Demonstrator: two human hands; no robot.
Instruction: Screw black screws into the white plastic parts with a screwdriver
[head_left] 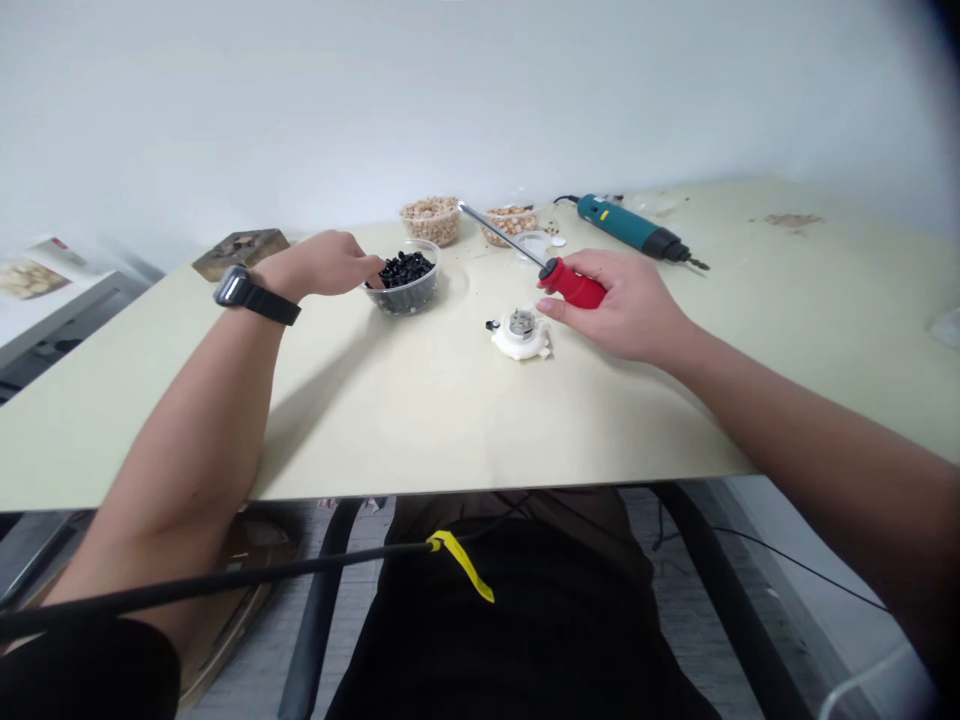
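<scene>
My left hand (330,264), with a black watch on the wrist, reaches over the rim of a clear round tub (409,300) holding small black parts (407,268). Its fingers are bent together and dip among the parts; whatever they grip is hidden. In my right hand (626,305) is a screwdriver (574,285) with a red handle, its shaft pointing up and to the left. Just below the screwdriver, a small white plastic piece (520,345) with a round metal part (522,322) on top sits on the table, apart from both hands.
Two more clear tubs (430,222) (508,228) with tan and orange-brown pieces stand at the back. A teal power screwdriver (622,225) lies at the back right. A block-like piece (240,252) rests at the far left edge. A black cord with a yellow tie (465,565) crosses below the table.
</scene>
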